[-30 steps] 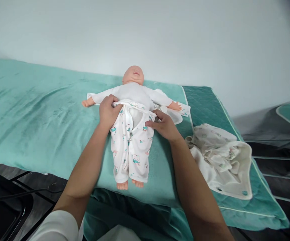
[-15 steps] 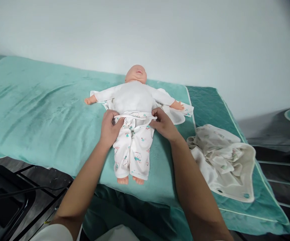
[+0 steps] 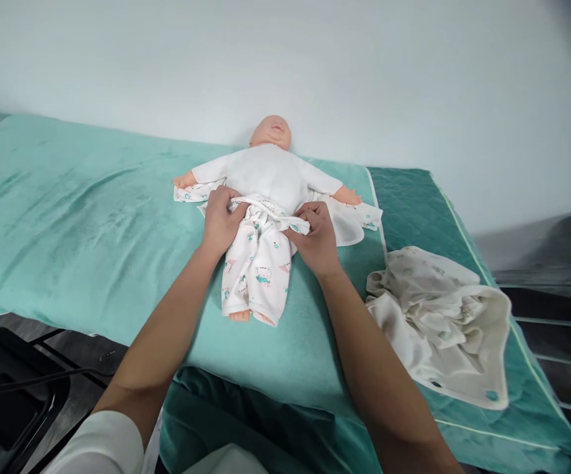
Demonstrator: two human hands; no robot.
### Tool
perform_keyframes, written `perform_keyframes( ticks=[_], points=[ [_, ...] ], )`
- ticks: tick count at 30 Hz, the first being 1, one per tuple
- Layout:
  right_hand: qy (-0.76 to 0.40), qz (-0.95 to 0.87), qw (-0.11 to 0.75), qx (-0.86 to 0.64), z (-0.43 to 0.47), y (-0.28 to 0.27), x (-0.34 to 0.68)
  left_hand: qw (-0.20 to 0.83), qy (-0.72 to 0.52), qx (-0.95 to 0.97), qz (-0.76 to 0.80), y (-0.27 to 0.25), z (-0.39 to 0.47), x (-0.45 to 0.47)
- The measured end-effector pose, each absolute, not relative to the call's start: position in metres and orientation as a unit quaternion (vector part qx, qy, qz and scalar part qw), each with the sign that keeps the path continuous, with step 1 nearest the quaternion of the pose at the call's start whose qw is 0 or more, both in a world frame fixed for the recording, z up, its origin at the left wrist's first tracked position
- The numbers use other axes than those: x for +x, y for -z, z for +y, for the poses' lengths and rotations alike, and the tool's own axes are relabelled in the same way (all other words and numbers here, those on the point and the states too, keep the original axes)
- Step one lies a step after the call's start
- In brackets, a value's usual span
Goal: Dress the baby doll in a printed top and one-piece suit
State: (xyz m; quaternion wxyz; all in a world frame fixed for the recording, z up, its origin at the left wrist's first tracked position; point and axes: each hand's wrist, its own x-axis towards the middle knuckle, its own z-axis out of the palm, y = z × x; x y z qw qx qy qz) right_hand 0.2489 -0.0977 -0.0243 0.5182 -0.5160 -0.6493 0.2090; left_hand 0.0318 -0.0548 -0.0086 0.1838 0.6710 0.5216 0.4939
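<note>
A baby doll (image 3: 266,174) in a white long-sleeved top lies on its back, arms spread and head toward the wall. Patterned white pants (image 3: 258,270) cover its legs, with toes showing at one cuff. My left hand (image 3: 222,224) pinches the waistband at its left side. At the other side my right hand (image 3: 315,237) grips the waistband, whose edge is bunched and folded between thumb and fingers. Spread out under the doll is a printed baby shirt (image 3: 347,220), its sleeves lying beneath the doll's arms.
A crumpled white printed cloth with snaps (image 3: 443,329) lies to the right on the dark green quilted cover (image 3: 404,204). Light green fabric (image 3: 93,230) covers the bed. A black chair (image 3: 9,395) stands at lower left, and the white wall (image 3: 285,59) rises behind.
Both hands have pulled the waistband up toward the doll's torso. The pants and legs have shifted away from me, and the cuffs now hide more of the feet.
</note>
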Motion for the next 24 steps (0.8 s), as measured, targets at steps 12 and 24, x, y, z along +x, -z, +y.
perform_keyframes(
  ticks=[12, 24],
  points=[
    [-0.193, -0.664, 0.503, -0.518, -0.109, 0.018, 0.246, 0.176, -0.454, 0.703, 0.518, 0.017, -0.120, 0.012],
    [-0.378, -0.619, 0.438, -0.531, -0.177, 0.025, 0.238, 0.171, -0.465, 0.685, 0.534, 0.025, -0.116, 0.011]
  ],
)
